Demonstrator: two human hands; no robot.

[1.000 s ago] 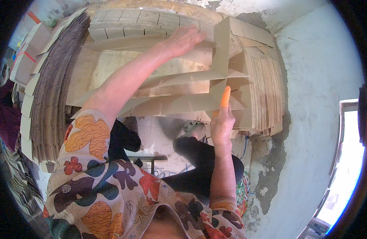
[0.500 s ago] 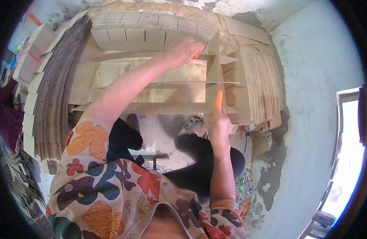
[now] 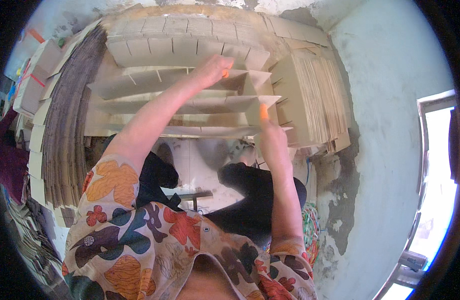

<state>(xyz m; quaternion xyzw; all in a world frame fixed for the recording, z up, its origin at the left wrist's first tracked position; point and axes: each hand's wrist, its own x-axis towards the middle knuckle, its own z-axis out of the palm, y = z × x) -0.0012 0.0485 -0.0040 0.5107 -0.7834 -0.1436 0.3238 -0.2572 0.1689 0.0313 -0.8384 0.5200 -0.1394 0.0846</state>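
Note:
Three long slotted cardboard strips (image 3: 190,104) run left to right in front of me, standing on edge. A short cardboard cross piece (image 3: 251,86) joins them near their right ends. My left hand (image 3: 213,70) reaches over to the farthest strip, fingers curled closed at its upper edge and orange covers on the fingertips. Closer to me, my right hand (image 3: 273,140) is at the near part of the cross piece. Its orange-covered index finger points away along the cardboard, and the closed grip is partly hidden.
Slotted cardboard pieces (image 3: 185,47) stand in a row behind the strips. A thick cardboard stack (image 3: 322,100) is on the right, beside the peeling wall (image 3: 385,150); another long stack (image 3: 72,115) lines the left. My knees (image 3: 245,192) are below the work surface.
The cross piece, standing high before, now sits down level among the long strips. My left hand has shifted left; my right hand has moved slightly left and away from me.

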